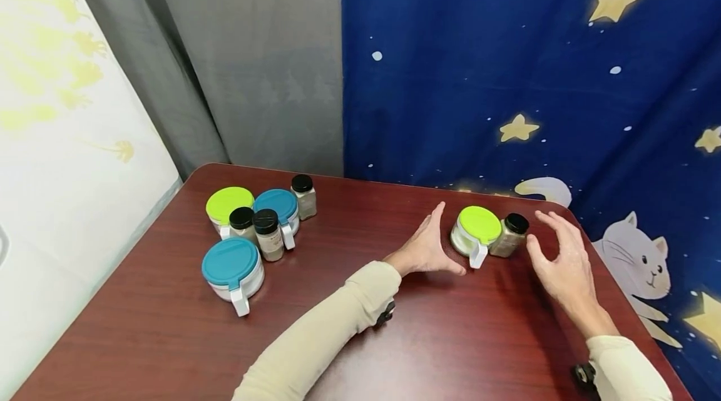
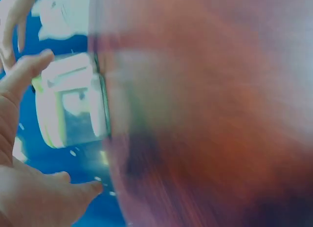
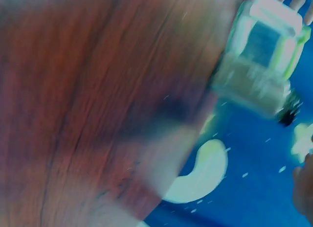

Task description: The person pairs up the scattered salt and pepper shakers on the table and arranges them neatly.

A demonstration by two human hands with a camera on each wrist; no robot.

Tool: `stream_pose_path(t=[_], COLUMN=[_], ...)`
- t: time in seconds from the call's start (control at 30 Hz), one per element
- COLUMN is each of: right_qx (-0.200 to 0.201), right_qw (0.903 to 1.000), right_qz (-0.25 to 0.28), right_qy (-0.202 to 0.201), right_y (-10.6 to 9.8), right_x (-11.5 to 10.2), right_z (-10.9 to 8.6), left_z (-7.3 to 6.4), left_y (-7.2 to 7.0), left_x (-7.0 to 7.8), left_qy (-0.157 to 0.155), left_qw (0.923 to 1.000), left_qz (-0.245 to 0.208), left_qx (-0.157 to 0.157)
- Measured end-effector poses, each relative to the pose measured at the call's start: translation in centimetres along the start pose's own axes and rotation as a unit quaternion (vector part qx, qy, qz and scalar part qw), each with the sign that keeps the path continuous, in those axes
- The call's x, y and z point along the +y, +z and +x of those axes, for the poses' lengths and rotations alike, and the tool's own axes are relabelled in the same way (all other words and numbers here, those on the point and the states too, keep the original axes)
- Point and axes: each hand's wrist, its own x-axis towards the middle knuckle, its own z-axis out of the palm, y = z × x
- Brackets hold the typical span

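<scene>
At the table's right end stands a clear jar with a lime-green lid [image 1: 479, 224] and a white handle toward me. Touching its right side is a square shaker bottle with a black cap [image 1: 509, 236]. My left hand [image 1: 426, 248] is just left of the jar, thumb and fingers spread apart, not touching it. My right hand [image 1: 565, 263] hovers right of the shaker, fingers apart and holding nothing. In the left wrist view the jar [image 2: 73, 102] shows beyond the left thumb and fingers. The right wrist view shows the shaker [image 3: 252, 85] beside the jar.
On the table's left [image 1: 141, 301] stand a green-lidded jar [image 1: 229, 202], a blue-lidded jar [image 1: 276, 204], another blue-lidded jar [image 1: 231, 263] nearer me, and black-capped shakers [image 1: 268, 235], one [image 1: 305, 197] by the back edge. A blue starry curtain [image 1: 450, 76] hangs behind.
</scene>
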Motion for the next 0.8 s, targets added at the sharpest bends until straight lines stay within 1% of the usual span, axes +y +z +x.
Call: stream_pose_path(t=[0.1, 0.17, 0.23, 0.3, 0.33, 0.4, 0.53, 0.6, 0.67, 0.73, 0.8], right_qx=[-0.007, -0.009, -0.008, -0.004, 0.000, -0.001, -0.014, -0.030, -0.045, -0.061, -0.079], right_qw=[0.9995, 0.9986, 0.9971, 0.9949, 0.9933, 0.9912, 0.9888, 0.9881, 0.9866, 0.9847, 0.9820], right_qz=[-0.018, -0.017, -0.010, -0.002, 0.001, -0.005, -0.029, -0.037, -0.045, -0.051, -0.056], right_qy=[-0.027, -0.050, -0.075, -0.100, -0.115, -0.132, -0.146, -0.146, -0.150, -0.155, -0.162], right_y=[-0.8, -1.1, -1.2, -1.1, -1.0, -0.8, -0.3, 0.2, 0.7, 1.2, 1.6], right_x=[-1.5, -2.4, -3.2, -3.9, -4.2, -4.9, -6.5, -7.3, -8.0, -8.8, -9.4], right_z=[-0.9, -1.6, -2.4, -3.4, -3.9, -4.9, -6.6, -7.4, -8.1, -8.8, -9.3], left_z=[-2.1, -3.5, -4.8, -6.1, -6.8, -8.0, -10.4, -11.4, -12.5, -13.7, -14.7], left_y=[-0.8, -1.3, -1.7, -1.9, -2.0, -2.2, -2.8, -3.4, -4.2, -5.2, -6.3], left_x=[0.0, -0.1, -0.3, -0.5, -0.5, -0.3, 0.2, 0.2, 0.0, -0.3, -0.8], left_qy=[0.001, 0.005, 0.007, 0.015, 0.019, 0.027, 0.035, 0.034, 0.033, 0.030, 0.033], left_qw=[0.9991, 0.9978, 0.9970, 0.9965, 0.9964, 0.9965, 0.9970, 0.9976, 0.9986, 0.9994, 0.9994], left_qz=[0.042, 0.064, 0.076, 0.081, 0.081, 0.076, 0.062, 0.056, 0.038, 0.017, -0.001], left_qx=[-0.010, -0.012, -0.010, -0.012, -0.015, -0.022, -0.029, -0.025, -0.016, -0.003, 0.011])
